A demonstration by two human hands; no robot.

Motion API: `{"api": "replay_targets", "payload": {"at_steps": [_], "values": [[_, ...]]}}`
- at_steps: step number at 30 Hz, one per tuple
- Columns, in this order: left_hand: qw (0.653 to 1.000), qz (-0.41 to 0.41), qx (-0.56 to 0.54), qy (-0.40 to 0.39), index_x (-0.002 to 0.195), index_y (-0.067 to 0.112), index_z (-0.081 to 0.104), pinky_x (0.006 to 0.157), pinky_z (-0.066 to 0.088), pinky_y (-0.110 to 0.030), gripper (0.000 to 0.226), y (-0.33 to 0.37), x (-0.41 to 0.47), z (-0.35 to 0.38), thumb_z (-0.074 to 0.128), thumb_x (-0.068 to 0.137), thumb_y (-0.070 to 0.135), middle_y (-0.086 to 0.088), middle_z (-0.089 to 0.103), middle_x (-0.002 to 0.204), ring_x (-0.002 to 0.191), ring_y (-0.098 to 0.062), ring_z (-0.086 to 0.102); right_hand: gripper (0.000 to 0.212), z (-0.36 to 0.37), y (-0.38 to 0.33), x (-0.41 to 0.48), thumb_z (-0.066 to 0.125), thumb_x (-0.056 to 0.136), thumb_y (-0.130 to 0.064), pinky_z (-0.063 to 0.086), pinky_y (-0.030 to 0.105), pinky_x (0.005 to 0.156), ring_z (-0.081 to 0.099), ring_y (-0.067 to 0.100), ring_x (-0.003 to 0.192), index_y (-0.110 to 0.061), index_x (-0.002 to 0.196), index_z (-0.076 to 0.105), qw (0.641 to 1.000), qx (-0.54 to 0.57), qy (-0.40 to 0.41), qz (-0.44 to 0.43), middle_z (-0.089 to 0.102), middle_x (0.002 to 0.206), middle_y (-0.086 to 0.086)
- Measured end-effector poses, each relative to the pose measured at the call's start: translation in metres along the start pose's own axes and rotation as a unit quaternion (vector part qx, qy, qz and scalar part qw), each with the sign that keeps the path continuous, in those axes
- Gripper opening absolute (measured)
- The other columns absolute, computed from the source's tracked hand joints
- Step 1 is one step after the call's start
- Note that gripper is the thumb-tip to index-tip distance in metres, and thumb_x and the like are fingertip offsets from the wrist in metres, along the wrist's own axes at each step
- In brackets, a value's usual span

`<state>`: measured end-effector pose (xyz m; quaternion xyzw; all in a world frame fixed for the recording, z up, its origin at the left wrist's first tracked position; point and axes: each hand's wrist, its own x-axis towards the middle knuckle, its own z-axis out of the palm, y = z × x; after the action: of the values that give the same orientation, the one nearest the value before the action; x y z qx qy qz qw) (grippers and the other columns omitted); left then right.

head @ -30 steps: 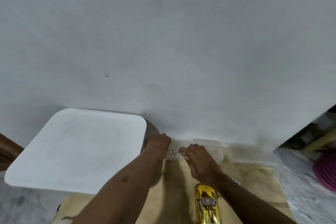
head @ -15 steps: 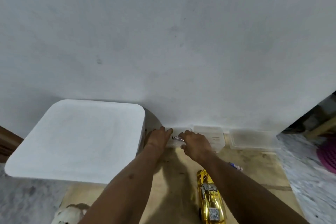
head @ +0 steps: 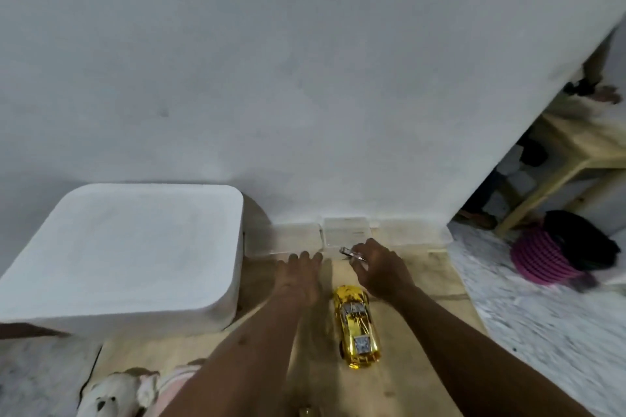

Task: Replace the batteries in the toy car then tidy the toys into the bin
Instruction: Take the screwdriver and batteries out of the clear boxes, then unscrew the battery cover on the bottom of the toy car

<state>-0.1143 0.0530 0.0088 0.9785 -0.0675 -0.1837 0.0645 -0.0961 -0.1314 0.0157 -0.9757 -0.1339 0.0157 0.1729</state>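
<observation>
We're early: our right hand (head: pixel 379 269) pinches what may be a battery (head: pixel 352 253), left hand (head: pixel 298 276) lies flat, car (head: pixel 357 325) and plush (head: pixel 115 393) sit outside the bin (head: pixel 135 247).

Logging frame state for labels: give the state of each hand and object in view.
left hand: open, flat on table.
right hand: pinches small silvery item.
gold toy car: on table, untouched.
white bin: lid on.
clear container: lid state unclear.
</observation>
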Motion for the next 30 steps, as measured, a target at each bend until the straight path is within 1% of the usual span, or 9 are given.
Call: {"api": "replay_targets", "payload": {"at_steps": [5,8,11,16,22,24,26,28,30], "values": [[0.994,0.031,-0.098,-0.030,0.140,0.025,0.039,0.093,0.048,-0.041,0.057,0.061,-0.022,0.021,0.055,0.091,0.049,-0.008,0.048,0.134,0.119,-0.033,0.056,0.019,-0.022,0.022,-0.037,0.053,0.095,-0.033,0.046,0.031,0.069,0.066,0.029,0.090,-0.023,0.108,0.064,0.996,-0.028,0.006,0.083,0.059,0.105,0.002],[0.992,0.020,-0.098,-0.076,0.150,0.025,0.028,0.098,0.046,-0.041,0.073,0.087,-0.026,0.035,0.050,0.090,0.060,-0.012,0.028,0.152,0.129,-0.035,0.049,0.020,-0.028,0.038,-0.051,0.053,0.096,-0.034,0.040,0.028,0.068,0.065,0.026,0.091,-0.024,0.110,0.064,0.995,-0.026,0.004,0.100,0.060,0.106,0.000],[0.991,-0.013,-0.101,-0.087,0.153,0.026,0.023,0.100,0.045,-0.038,0.082,0.100,-0.025,0.040,0.056,0.086,0.061,-0.013,0.010,0.160,0.134,-0.033,0.044,0.022,-0.027,0.053,-0.059,0.054,0.094,-0.036,0.047,0.032,0.072,0.064,0.026,0.093,-0.025,0.111,0.063,0.995,-0.020,-0.001,0.101,0.059,0.106,0.000],[0.989,-0.038,-0.119,-0.083,0.150,0.029,0.027,0.097,0.050,-0.036,0.081,0.113,-0.025,0.040,0.069,0.082,0.042,-0.011,0.017,0.152,0.129,-0.031,0.049,0.025,-0.024,0.069,-0.065,0.062,0.090,-0.037,0.046,0.033,0.076,0.063,0.029,0.097,-0.024,0.112,0.065,0.995,0.024,0.010,0.093,0.062,0.108,0.002],[0.986,-0.012,-0.110,-0.123,0.148,0.028,0.040,0.105,0.043,-0.035,0.052,0.112,-0.025,0.022,0.048,0.097,0.024,-0.015,0.026,0.151,0.138,-0.032,0.037,0.026,-0.026,0.069,-0.061,0.056,0.092,-0.040,0.046,0.032,0.083,0.060,0.024,0.105,-0.029,0.115,0.062,0.994,0.039,-0.015,0.105,0.061,0.114,-0.002],[0.981,-0.002,-0.132,-0.146,0.148,0.029,0.041,0.108,0.040,-0.036,0.053,0.102,-0.024,0.023,0.043,0.097,0.021,-0.013,0.030,0.151,0.143,-0.033,0.029,0.025,-0.028,0.065,-0.058,0.057,0.092,-0.040,0.045,0.032,0.084,0.060,0.024,0.106,-0.029,0.114,0.063,0.993,0.043,-0.016,0.109,0.062,0.114,-0.003],[0.976,-0.014,-0.157,-0.147,0.148,0.033,0.040,0.107,0.040,-0.035,0.056,0.091,-0.026,0.025,0.044,0.093,0.024,-0.017,0.027,0.151,0.142,-0.034,0.032,0.024,-0.027,0.059,-0.054,0.056,0.093,-0.039,0.045,0.031,0.083,0.060,0.024,0.106,-0.029,0.114,0.064,0.993,0.041,-0.012,0.106,0.063,0.114,-0.003],[0.977,-0.037,-0.175,-0.120,0.148,0.034,0.037,0.100,0.046,-0.034,0.060,0.080,-0.030,0.030,0.051,0.090,0.036,-0.016,0.025,0.146,0.128,-0.037,0.049,0.025,-0.025,0.053,-0.052,0.055,0.094,-0.040,0.045,0.032,0.084,0.060,0.023,0.106,-0.029,0.115,0.064,0.994,0.040,-0.010,0.100,0.063,0.114,-0.002],[0.981,-0.047,-0.170,-0.083,0.146,0.032,0.034,0.093,0.049,-0.035,0.070,0.069,-0.034,0.035,0.062,0.084,0.048,-0.013,0.028,0.140,0.117,-0.039,0.056,0.026,-0.022,0.047,-0.049,0.055,0.094,-0.041,0.045,0.032,0.085,0.060,0.023,0.106,-0.030,0.116,0.063,0.994,0.043,-0.008,0.098,0.062,0.115,-0.003]]}}
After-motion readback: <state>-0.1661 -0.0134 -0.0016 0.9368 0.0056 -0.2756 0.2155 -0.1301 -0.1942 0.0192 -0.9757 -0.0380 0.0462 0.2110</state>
